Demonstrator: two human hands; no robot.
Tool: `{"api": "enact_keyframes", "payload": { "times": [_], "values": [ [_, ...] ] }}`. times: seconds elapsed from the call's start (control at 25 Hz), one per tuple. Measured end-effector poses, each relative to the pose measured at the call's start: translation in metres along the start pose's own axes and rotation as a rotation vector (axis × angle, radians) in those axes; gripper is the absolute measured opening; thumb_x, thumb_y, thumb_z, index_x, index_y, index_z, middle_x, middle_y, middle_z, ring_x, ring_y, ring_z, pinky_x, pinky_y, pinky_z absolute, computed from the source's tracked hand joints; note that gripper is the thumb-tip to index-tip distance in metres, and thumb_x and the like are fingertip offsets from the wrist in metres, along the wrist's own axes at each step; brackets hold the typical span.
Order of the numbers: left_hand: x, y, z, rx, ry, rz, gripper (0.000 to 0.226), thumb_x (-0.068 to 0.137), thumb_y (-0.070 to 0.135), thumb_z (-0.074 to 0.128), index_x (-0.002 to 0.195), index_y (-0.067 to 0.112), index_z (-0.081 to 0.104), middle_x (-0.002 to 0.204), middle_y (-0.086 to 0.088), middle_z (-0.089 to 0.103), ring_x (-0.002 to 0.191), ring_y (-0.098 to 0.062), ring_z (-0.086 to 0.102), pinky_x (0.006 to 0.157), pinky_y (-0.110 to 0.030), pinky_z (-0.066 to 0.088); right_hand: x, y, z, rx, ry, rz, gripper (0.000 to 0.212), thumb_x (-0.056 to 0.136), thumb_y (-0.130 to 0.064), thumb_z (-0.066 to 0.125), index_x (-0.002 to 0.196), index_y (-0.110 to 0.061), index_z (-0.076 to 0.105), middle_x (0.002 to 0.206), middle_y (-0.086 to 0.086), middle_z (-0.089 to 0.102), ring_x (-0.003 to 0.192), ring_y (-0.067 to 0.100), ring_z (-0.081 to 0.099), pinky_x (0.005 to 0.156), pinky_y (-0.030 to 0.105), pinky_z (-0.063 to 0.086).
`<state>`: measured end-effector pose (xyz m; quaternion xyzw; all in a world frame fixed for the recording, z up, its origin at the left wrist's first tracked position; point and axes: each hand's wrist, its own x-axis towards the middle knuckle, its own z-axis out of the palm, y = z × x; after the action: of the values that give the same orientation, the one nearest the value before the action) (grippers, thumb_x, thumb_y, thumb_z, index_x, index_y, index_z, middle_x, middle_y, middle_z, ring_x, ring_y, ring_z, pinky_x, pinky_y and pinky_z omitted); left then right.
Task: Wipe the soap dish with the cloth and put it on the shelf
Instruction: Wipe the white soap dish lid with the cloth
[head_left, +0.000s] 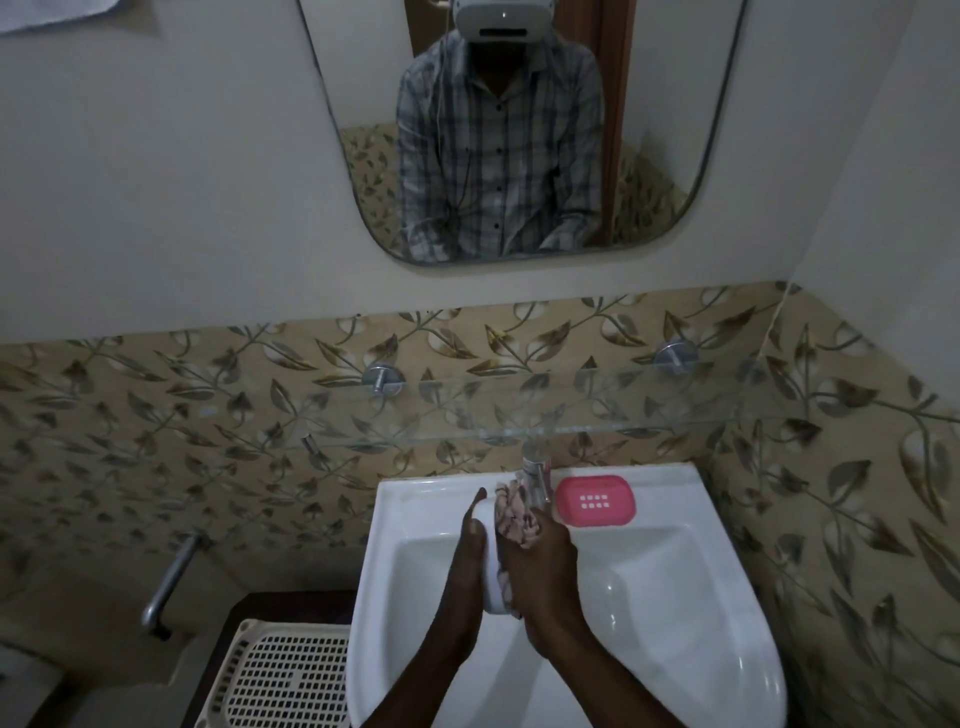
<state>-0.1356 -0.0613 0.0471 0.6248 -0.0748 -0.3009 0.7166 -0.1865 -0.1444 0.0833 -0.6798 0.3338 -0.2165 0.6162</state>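
**Over the basin: wiping the white dish on edge**

Over the white sink (675, 597), you are holding the work in both hands, so take it from left to right. At the far left, a cream slatted basket (280, 670) is sitting low beside the basin, out of play. Your left hand (470, 551) is clasping the white soap dish (488, 551) on edge, fingers wrapped around its far end. Your right hand (540, 566) is closed around the patterned cloth (517, 512), pressing it against the dish's right face. Right of the tap (537, 470), a pink soap tray (596, 500) is lying on the sink's far ledge.

While you are rubbing, keep bracing with the left hand so the dish is not slipping, and keep turning it so the cloth is reaching every face and corner. Work well over the bowl in case of a drop. The glass shelf (597, 410), above and beyond the tap, is waiting bare.
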Motion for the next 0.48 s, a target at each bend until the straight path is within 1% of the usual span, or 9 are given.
{"api": "enact_keyframes", "payload": {
  "times": [0.08, 0.16, 0.2, 0.24, 0.28, 0.36, 0.4, 0.44, 0.48],
  "values": [
    [0.006, 0.007, -0.010, -0.066, 0.022, -0.100, 0.062, 0.091, 0.058, 0.039, 0.135, 0.018, 0.058, 0.124, -0.008, 0.071, 0.115, -0.023, 0.067, 0.085, -0.029, 0.059, 0.001, 0.006, -0.004, 0.040, -0.240, 0.039, 0.011, 0.087, -0.008, 0.064, 0.080, -0.014, 0.070, 0.069, 0.010, 0.075, 0.061, 0.021, 0.072, 0.056, 0.032, 0.057],
    [0.011, 0.018, -0.020, -0.059, 0.050, -0.197, 0.060, 0.090, 0.062, 0.038, 0.123, 0.021, 0.066, 0.110, -0.010, 0.077, 0.103, -0.026, 0.073, 0.076, -0.034, 0.061, 0.004, 0.009, -0.021, -0.004, -0.543, 0.051, 0.014, 0.080, 0.001, 0.067, 0.088, -0.009, 0.073, 0.083, 0.011, 0.078, 0.077, 0.026, 0.076, 0.070, 0.039, 0.063],
    [0.012, 0.022, -0.024, -0.079, 0.062, -0.260, 0.060, 0.090, 0.065, 0.037, 0.118, 0.021, 0.067, 0.103, -0.010, 0.078, 0.095, -0.027, 0.075, 0.070, -0.036, 0.062, 0.010, 0.008, -0.030, -0.067, -0.608, 0.030, 0.018, 0.077, 0.005, 0.067, 0.092, -0.004, 0.072, 0.089, 0.013, 0.078, 0.084, 0.029, 0.076, 0.076, 0.044, 0.062],
    [0.013, 0.025, -0.028, -0.109, 0.091, -0.327, 0.063, 0.090, 0.066, 0.036, 0.118, 0.018, 0.067, 0.099, -0.012, 0.079, 0.090, -0.029, 0.076, 0.068, -0.039, 0.063, 0.020, 0.005, -0.037, -0.117, -0.590, 0.034, 0.022, 0.076, 0.008, 0.066, 0.095, 0.000, 0.072, 0.091, 0.015, 0.078, 0.087, 0.030, 0.075, 0.080, 0.047, 0.061],
    [0.015, 0.027, -0.034, -0.114, 0.120, -0.364, 0.068, 0.091, 0.067, 0.036, 0.122, 0.014, 0.065, 0.103, -0.015, 0.077, 0.093, -0.032, 0.075, 0.073, -0.045, 0.062, 0.033, 0.003, -0.043, -0.115, -0.517, 0.053, 0.026, 0.076, 0.011, 0.065, 0.100, 0.002, 0.071, 0.092, 0.013, 0.078, 0.088, 0.028, 0.075, 0.080, 0.047, 0.061],
    [0.021, 0.032, -0.034, -0.094, 0.170, -0.373, 0.072, 0.092, 0.068, 0.036, 0.131, 0.012, 0.059, 0.123, -0.019, 0.068, 0.112, -0.036, 0.066, 0.100, -0.052, 0.052, 0.048, -0.001, -0.044, 0.020, -0.400, 0.085, 0.031, 0.081, 0.017, 0.063, 0.109, 0.005, 0.069, 0.090, 0.004, 0.078, 0.085, 0.018, 0.075, 0.076, 0.035, 0.062],
    [0.024, 0.038, -0.030, -0.087, 0.196, -0.369, 0.070, 0.094, 0.066, 0.034, 0.128, 0.011, 0.060, 0.130, -0.021, 0.064, 0.119, -0.036, 0.061, 0.107, -0.051, 0.045, 0.046, -0.005, -0.038, 0.071, -0.391, 0.023, 0.027, 0.084, 0.017, 0.060, 0.109, 0.008, 0.068, 0.086, -0.002, 0.078, 0.081, 0.012, 0.075, 0.071, 0.027, 0.060],
    [0.025, 0.043, -0.023, -0.106, 0.202, -0.384, 0.068, 0.096, 0.064, 0.032, 0.120, 0.009, 0.063, 0.135, -0.023, 0.060, 0.124, -0.037, 0.057, 0.111, -0.049, 0.041, 0.036, -0.003, -0.028, -0.011, -0.384, -0.123, 0.022, 0.088, 0.013, 0.059, 0.106, 0.007, 0.069, 0.083, -0.005, 0.077, 0.077, 0.006, 0.073, 0.069, 0.023, 0.057],
    [0.027, 0.047, -0.017, -0.121, 0.210, -0.402, 0.065, 0.097, 0.062, 0.032, 0.112, 0.007, 0.064, 0.137, -0.025, 0.056, 0.126, -0.038, 0.054, 0.111, -0.048, 0.040, 0.020, 0.006, -0.016, -0.110, -0.371, -0.272, 0.019, 0.090, 0.006, 0.060, 0.104, -0.001, 0.071, 0.084, -0.006, 0.076, 0.078, 0.004, 0.071, 0.070, 0.022, 0.054]
  ]
}}
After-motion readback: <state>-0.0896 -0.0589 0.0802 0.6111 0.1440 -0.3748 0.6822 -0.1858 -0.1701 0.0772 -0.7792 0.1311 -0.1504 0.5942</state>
